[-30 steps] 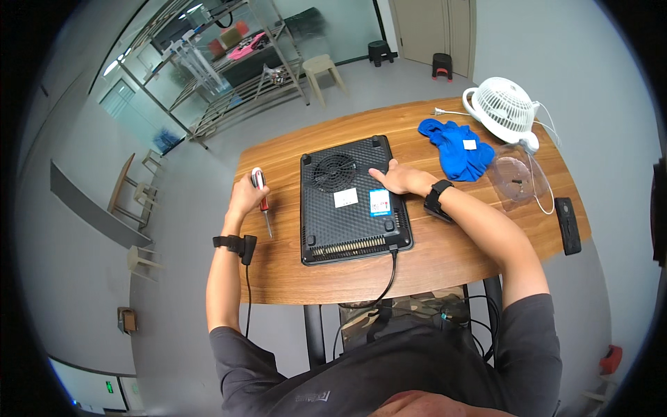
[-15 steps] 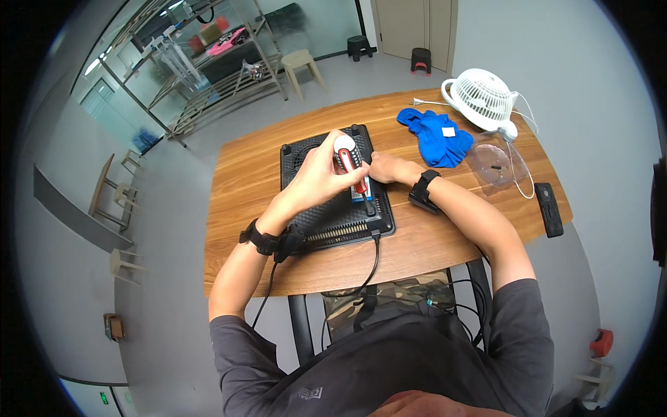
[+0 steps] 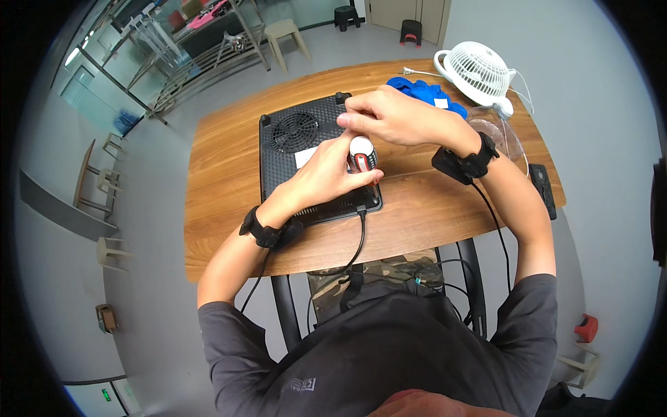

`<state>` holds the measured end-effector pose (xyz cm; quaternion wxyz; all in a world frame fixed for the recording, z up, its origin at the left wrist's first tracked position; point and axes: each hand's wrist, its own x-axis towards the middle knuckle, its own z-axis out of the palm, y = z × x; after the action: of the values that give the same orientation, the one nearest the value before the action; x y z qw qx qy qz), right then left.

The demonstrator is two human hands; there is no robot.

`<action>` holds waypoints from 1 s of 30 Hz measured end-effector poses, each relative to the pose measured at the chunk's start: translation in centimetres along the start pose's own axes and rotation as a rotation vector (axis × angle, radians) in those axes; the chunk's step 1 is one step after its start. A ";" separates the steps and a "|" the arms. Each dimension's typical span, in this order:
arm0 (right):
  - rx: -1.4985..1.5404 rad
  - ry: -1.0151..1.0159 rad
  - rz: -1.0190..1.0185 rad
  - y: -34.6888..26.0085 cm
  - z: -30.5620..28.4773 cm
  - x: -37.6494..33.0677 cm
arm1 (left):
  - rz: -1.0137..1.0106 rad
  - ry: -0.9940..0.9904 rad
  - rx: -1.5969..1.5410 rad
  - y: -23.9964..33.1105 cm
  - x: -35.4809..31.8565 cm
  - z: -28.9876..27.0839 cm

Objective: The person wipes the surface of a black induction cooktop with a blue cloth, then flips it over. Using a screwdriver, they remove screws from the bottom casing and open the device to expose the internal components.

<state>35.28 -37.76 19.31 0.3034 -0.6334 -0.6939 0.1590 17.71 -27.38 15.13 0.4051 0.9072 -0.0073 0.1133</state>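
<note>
On the wooden table (image 3: 417, 226), a black induction cooktop (image 3: 328, 125) is lying upside down before the person. The left hand (image 3: 325, 174) is gripping a red-and-white screwdriver (image 3: 362, 154) above its near right part; the right hand (image 3: 394, 118) is hovering close by, whether touching the left cannot be told. The vented bottom cover (image 3: 273, 169) is sitting in place; the left hand is hiding the driver's tip, leaving any screw's progress unclear.

Has a pale wall (image 3: 590, 139) on the right, a grey floor (image 3: 167, 229) and, at the back, a beige door (image 3: 404, 17). Contains also a metal rack (image 3: 208, 59), a cream stool (image 3: 282, 29) beside it and two small dark stools (image 3: 410, 29) near the door.
</note>
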 end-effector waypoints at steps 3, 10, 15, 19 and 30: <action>-0.239 -0.034 -0.015 -0.4 0.2 -0.8 | -0.028 -0.041 0.137 -0.4 -0.2 0.6; -0.236 0.068 -0.185 0.3 1.4 -2.6 | 0.086 -0.029 0.071 -0.7 -0.4 1.1; -0.262 0.164 -0.309 0.6 2.1 -3.4 | 0.108 -0.012 -0.003 -0.6 -0.4 1.1; -0.313 0.212 -0.330 -0.1 2.3 -3.7 | 0.103 -0.012 0.008 -0.6 -0.6 1.0; -0.455 0.060 -0.163 -0.5 2.3 -4.1 | 0.178 -0.048 0.037 -1.1 -0.1 0.5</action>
<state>33.48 -41.43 16.98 0.1853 -0.6319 -0.7512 -0.0454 17.82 -27.05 14.00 0.3761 0.9128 -0.0956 0.1274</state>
